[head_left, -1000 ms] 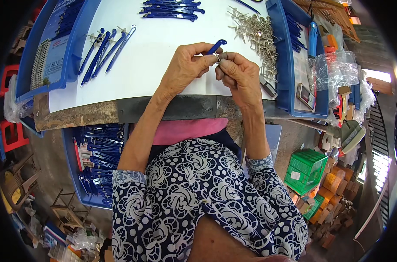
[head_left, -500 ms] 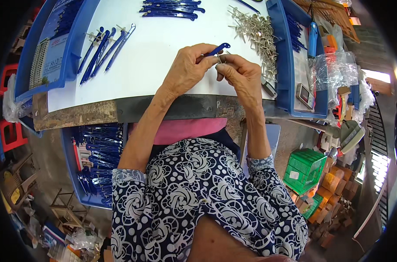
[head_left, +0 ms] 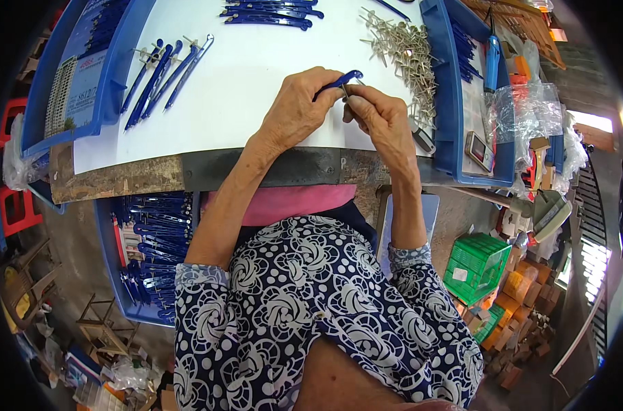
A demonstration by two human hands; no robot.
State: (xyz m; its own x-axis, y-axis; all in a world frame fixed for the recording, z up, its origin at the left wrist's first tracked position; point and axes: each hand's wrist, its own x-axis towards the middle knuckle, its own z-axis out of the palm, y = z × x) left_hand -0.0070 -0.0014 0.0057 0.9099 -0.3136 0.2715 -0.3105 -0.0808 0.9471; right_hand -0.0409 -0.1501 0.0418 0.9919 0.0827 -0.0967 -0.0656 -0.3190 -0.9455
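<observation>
My left hand [head_left: 292, 113] is closed on a slim blue strip [head_left: 340, 81], its rounded, holed end sticking out to the right past the fingers. Thumb and fingers of my right hand [head_left: 385, 122] pinch a thin metal pin [head_left: 345, 90] against the strip, just below that end. Whether the pin passes through a hole cannot be made out. To the right lies a heap of flat-headed metal pins [head_left: 406, 58]. Several blue strips, some with pins through them, form a loose group [head_left: 162, 81] on the left. More strips lie in a stack [head_left: 270, 14] at the far side.
Blue trays flank the white sheet [head_left: 229, 103], the left tray [head_left: 109, 109] and the right tray [head_left: 450, 123]. A small grey device [head_left: 478, 151] sits in the right one. Below the table's edge, another blue tray [head_left: 123, 294] holds many strips. A green crate [head_left: 476, 267] stands lower right.
My right hand has turned slightly, its fingers curling in more around the pin. The strip in my left hand has shifted a little to the right and tilted.
</observation>
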